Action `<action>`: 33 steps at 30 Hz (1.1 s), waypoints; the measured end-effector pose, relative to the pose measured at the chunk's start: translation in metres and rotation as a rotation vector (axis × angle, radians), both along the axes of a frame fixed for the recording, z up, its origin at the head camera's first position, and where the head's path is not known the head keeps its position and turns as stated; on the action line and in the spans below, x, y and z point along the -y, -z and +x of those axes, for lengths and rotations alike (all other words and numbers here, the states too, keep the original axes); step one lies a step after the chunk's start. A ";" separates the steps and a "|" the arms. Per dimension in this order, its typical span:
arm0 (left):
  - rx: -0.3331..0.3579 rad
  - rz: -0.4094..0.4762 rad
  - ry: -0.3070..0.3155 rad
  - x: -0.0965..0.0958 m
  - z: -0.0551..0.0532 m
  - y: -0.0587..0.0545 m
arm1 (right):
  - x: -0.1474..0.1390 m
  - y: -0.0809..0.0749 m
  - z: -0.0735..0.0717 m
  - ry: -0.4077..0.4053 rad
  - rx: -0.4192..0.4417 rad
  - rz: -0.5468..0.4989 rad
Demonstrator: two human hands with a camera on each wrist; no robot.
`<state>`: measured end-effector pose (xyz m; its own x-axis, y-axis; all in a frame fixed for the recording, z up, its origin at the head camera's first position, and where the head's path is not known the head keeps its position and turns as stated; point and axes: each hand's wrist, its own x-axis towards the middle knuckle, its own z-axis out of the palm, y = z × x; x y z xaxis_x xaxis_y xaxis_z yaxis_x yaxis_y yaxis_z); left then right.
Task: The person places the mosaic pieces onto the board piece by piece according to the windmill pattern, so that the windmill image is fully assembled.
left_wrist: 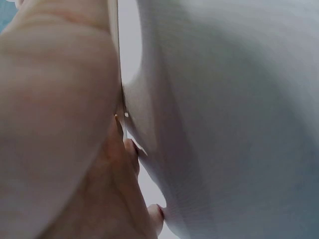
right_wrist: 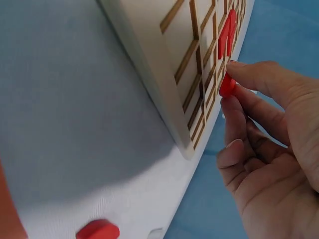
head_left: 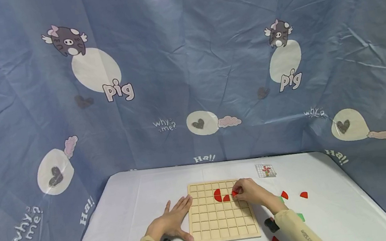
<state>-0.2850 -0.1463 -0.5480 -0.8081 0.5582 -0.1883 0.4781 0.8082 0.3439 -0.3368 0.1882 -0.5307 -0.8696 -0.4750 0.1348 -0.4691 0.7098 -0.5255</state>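
A wooden grid board (head_left: 214, 223) lies on the white table. Several red quarter-circle pieces (head_left: 217, 192) sit in its cells toward the far side. My right hand (head_left: 250, 192) pinches another red piece (right_wrist: 228, 85) between thumb and fingers, over the board's right part; in the right wrist view it is close to the grid. My left hand (head_left: 172, 221) lies with fingers spread along the board's left edge, fingertips and thumb touching it. The left wrist view shows mostly palm and fingers of that hand.
A small card with a grid and a red figure (head_left: 266, 170) lies beyond the board's right side. Loose red pieces (head_left: 303, 195) and green pieces (head_left: 301, 217) are scattered right of the board, some partly behind my right arm. A patterned blue cloth (head_left: 190, 75) hangs around the table.
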 end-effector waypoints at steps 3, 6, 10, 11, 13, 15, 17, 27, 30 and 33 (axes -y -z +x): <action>0.007 0.006 0.001 -0.001 0.000 0.000 | 0.003 0.003 0.000 -0.010 0.005 0.006; 0.016 0.011 -0.002 -0.001 0.001 0.001 | 0.004 0.006 0.001 -0.011 0.008 0.027; 0.015 0.006 -0.004 -0.001 0.000 0.002 | 0.005 0.008 0.002 -0.009 0.037 0.027; 0.013 0.005 -0.005 -0.001 0.000 0.003 | 0.006 0.008 0.002 -0.008 0.046 0.023; 0.013 0.003 -0.004 -0.001 0.000 0.004 | 0.006 0.009 0.003 -0.008 0.063 0.015; 0.011 0.004 -0.003 -0.002 0.000 0.004 | 0.006 0.009 0.002 -0.007 0.068 0.013; 0.008 0.003 0.000 -0.002 -0.001 0.004 | 0.005 0.009 0.002 -0.007 0.066 0.015; 0.008 0.004 0.007 -0.001 -0.002 0.004 | 0.006 0.010 0.001 -0.011 0.058 0.007; 0.004 0.007 0.007 0.000 -0.003 0.004 | 0.007 0.010 0.001 -0.012 0.044 -0.007; -0.001 0.000 0.006 0.001 -0.003 0.004 | 0.009 0.011 0.002 -0.006 0.039 -0.012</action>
<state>-0.2877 -0.1468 -0.5521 -0.8051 0.5628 -0.1872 0.4831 0.8053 0.3437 -0.3350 0.1795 -0.5418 -0.8716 -0.4784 0.1068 -0.4522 0.7005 -0.5521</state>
